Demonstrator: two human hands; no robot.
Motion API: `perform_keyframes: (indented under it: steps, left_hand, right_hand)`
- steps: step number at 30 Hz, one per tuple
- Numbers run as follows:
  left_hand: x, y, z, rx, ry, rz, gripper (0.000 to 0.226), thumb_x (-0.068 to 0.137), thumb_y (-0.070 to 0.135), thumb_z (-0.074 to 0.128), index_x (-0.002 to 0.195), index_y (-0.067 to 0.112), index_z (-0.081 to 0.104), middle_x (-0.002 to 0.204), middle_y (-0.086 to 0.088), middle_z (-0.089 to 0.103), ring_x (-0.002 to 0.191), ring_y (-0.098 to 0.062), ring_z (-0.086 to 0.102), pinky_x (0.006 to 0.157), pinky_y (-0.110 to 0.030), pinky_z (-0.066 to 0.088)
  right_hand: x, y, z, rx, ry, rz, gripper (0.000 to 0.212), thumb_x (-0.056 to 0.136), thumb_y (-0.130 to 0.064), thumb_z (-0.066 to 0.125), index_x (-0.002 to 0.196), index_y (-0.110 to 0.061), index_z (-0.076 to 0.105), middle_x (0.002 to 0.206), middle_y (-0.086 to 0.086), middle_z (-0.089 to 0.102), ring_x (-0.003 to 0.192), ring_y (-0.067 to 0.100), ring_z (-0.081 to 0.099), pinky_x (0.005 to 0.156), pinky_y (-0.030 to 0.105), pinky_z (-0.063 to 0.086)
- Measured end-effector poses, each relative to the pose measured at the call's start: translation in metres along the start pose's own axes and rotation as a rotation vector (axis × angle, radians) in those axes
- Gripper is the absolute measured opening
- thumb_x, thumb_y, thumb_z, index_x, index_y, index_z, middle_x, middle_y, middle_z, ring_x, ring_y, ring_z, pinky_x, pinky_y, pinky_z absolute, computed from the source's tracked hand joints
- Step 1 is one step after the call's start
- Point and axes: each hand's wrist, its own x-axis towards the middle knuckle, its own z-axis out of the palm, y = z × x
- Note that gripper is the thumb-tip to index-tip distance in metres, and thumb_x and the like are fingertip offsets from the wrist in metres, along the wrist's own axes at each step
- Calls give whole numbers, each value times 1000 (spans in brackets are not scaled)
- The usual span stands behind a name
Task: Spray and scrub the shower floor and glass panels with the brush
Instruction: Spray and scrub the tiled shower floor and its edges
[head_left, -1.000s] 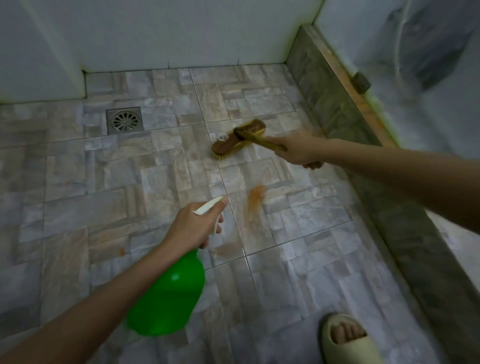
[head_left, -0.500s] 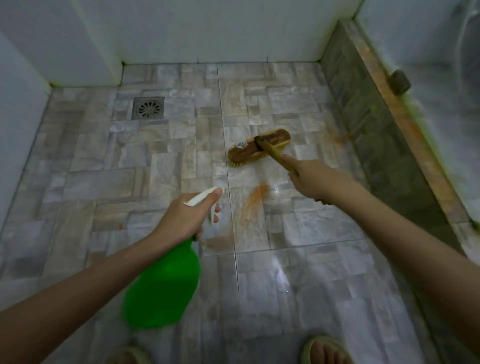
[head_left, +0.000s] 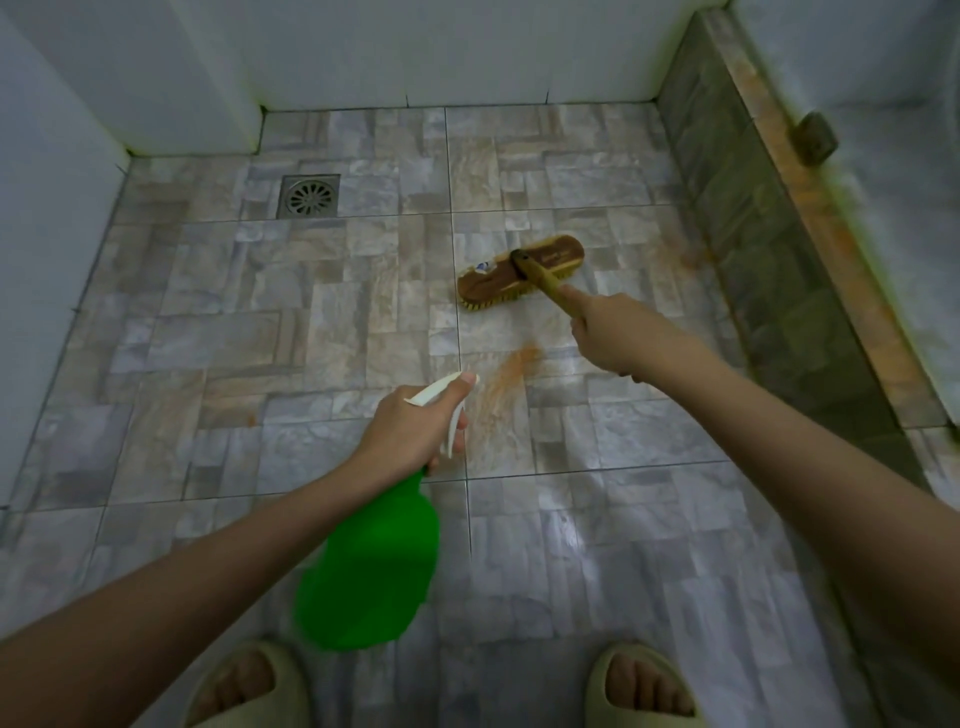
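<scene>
The scrub brush (head_left: 519, 275) stands bristles-down on the tiled shower floor (head_left: 260, 338), right of centre and just beyond a rusty orange streak (head_left: 511, 371). Its yellowish handle slants back toward the person into the right hand (head_left: 613, 338). That grip is closed round the shaft, with the index finger laid along it and pointing at the brush head.

The left hand (head_left: 410, 431) has its grip wrapped round the neck of a green spray bottle (head_left: 374, 561), thumb along the white nozzle top and fingers by the trigger. The nozzle aims roughly at the streak, and the bottle's body hangs back toward the person, slightly blurred.

The step in hand looks like floor scrubbing. To do it well, the streak likely needs wetting first. Then the brush should be drawn back over it with the bristles flat, using short firm strokes and pressure through that extended finger, and the loosened dirt worked toward the drain (head_left: 309, 195) at the far left.

Both forearms reach forward and downward, the right one alongside the stone curb (head_left: 769, 270). Two sandals (head_left: 244, 686) show at the bottom edge.
</scene>
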Motion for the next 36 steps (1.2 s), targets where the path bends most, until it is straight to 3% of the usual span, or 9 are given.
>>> perform_keyframes:
  steps: [3,8,13,19,23,26,31,34,36]
  left_hand:
    - [1,-4,-4,-11,36,-36,59,94,60,56,70,7,67,65,-13,71,34,-13,52,41,-21,42]
    - [-3,-10,-6,-12,23,-6,57,96,58,53,77,8,73,74,-8,76,35,-10,52,41,-22,43]
    - [-2,-13,-2,31,25,-52,59,94,60,56,67,8,66,61,-10,68,36,-15,51,42,-22,42]
    - [0,-11,-4,-9,50,-27,55,96,57,56,75,8,72,71,-7,76,36,-9,52,42,-21,42]
    - [3,-12,1,-28,86,-66,57,92,60,59,70,8,68,59,-8,67,36,-12,52,44,-24,42]
    - [5,-10,0,-19,77,-58,55,94,58,57,74,9,70,68,-8,74,35,-8,52,43,-21,42]
    - [7,-8,0,-58,83,-74,57,92,60,60,70,8,67,58,-9,66,38,-15,50,47,-26,43]
    - [3,-7,-1,-4,57,-26,57,95,58,56,76,6,72,71,-7,76,40,-15,52,46,-24,45]
    - [0,-7,-4,-3,54,19,52,98,55,53,84,11,76,83,-5,79,38,-12,50,46,-23,45]
  right_hand:
    - [-1,0,-2,3,-9,7,63,103,-12,28,152,-43,1,73,7,51,53,21,54,47,33,50]
    - [-3,-2,-4,-6,-11,14,63,104,-13,27,152,-43,1,73,7,50,53,21,54,48,32,49]
    - [-3,-1,-3,-3,-12,13,63,104,-13,27,152,-42,2,71,4,47,53,21,54,46,31,49]
    - [-8,-2,-1,-21,12,-15,62,103,-13,29,152,-43,4,72,5,49,57,23,57,53,37,54]
    - [-24,9,-13,-97,-67,-32,63,104,-13,30,149,-51,6,78,2,46,55,20,55,41,28,47]
    - [-47,19,-20,-179,-152,-20,64,104,-15,30,139,-61,2,79,1,46,53,17,55,38,24,43]
    - [-37,29,10,-130,43,-25,58,104,-21,32,146,-54,9,82,7,58,59,20,54,54,34,50]
    - [-50,38,-29,-137,-189,-41,54,104,-21,33,120,-65,5,83,1,50,64,25,61,56,36,55]
    - [-62,36,-39,-203,-283,-33,60,103,-18,36,125,-67,8,94,5,55,78,28,66,69,39,59]
